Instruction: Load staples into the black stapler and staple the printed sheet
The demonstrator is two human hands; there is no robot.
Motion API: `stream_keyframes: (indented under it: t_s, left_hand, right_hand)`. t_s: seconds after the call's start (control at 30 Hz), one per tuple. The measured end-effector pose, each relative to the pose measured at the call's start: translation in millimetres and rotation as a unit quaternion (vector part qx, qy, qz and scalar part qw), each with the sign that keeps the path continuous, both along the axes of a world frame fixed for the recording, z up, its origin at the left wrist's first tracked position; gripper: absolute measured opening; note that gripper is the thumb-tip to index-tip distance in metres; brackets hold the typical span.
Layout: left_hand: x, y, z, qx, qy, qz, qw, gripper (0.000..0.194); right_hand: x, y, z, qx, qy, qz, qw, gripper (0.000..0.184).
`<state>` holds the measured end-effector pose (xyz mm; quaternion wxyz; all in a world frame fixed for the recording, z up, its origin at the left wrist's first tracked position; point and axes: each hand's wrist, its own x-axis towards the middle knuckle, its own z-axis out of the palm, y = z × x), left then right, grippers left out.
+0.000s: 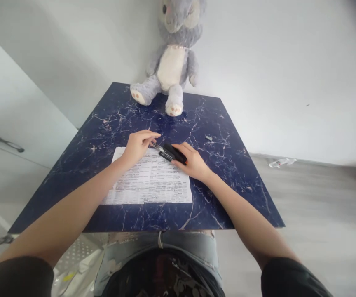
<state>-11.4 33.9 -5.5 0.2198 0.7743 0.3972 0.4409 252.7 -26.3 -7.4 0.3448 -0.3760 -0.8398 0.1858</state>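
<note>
A black stapler [175, 153] lies over the upper right part of a printed sheet of paper [153, 181]. Its top and base are spread apart, and a metal part shows at its far left end. My right hand [192, 162] is closed around the stapler's near end, where a small orange spot shows. At the other end, my left hand [138, 144] has its thumb and fingers drawn together by the metal part. What those fingertips hold, if anything, is too small to make out. The left wrist rests over the sheet's upper left edge.
A grey plush toy [172, 66] sits at the back of the blue marble-patterned table [227, 185], against the wall. To the right of the stapler lies a small greyish piece [209, 138]. A clear plastic item [282, 162] is on the floor by the wall.
</note>
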Motion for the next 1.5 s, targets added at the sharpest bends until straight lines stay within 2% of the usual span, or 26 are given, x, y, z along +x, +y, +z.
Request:
stream_keyframes:
  t_s: [0.1, 0.2, 0.3, 0.47, 0.6, 1.07, 1.3, 1.5]
  left_hand:
    - [-1.0, 0.1, 0.8, -0.004, 0.003, 0.023, 1.000, 0.020]
    - [-4.1, 1.7, 2.1, -0.011, 0.025, 0.011, 1.000, 0.028]
    - [-3.9, 4.0, -0.6, -0.002, 0.074, -0.020, 0.997, 0.024]
    - [3.8, 10.3, -14.3, 0.020, 0.129, -0.102, 0.986, 0.019]
    - [7.8, 11.4, -19.6, 0.010, 0.123, -0.109, 0.986, 0.018]
    - [4.4, 12.5, -16.7, -0.008, 0.121, -0.102, 0.987, 0.016]
    - [3.3, 14.2, -15.9, 0.007, 0.137, -0.127, 0.982, 0.018]
    - [-7.7, 17.4, -11.1, 0.012, 0.189, -0.160, 0.969, 0.025]
  right_hand:
    - [0.8, 4.8, -7.6, 0.001, -0.007, -0.008, 1.000, 0.042]
    - [2.0, 6.5, -9.5, -0.001, -0.011, -0.012, 1.000, 0.037]
    - [1.3, 6.1, -8.7, -0.001, -0.008, -0.008, 1.000, 0.037]
    - [-0.2, 5.8, -8.7, 0.002, 0.002, 0.004, 1.000, 0.038]
    - [-0.6, 5.8, -9.0, -0.001, 0.010, 0.006, 1.000, 0.038]
    - [-0.6, 7.0, -9.9, -0.004, 0.013, 0.011, 1.000, 0.036]
    - [-0.2, 7.2, -8.9, -0.007, 0.006, 0.009, 1.000, 0.039]
    - [0.0, 8.0, -11.5, -0.012, -0.001, -0.011, 1.000, 0.038]
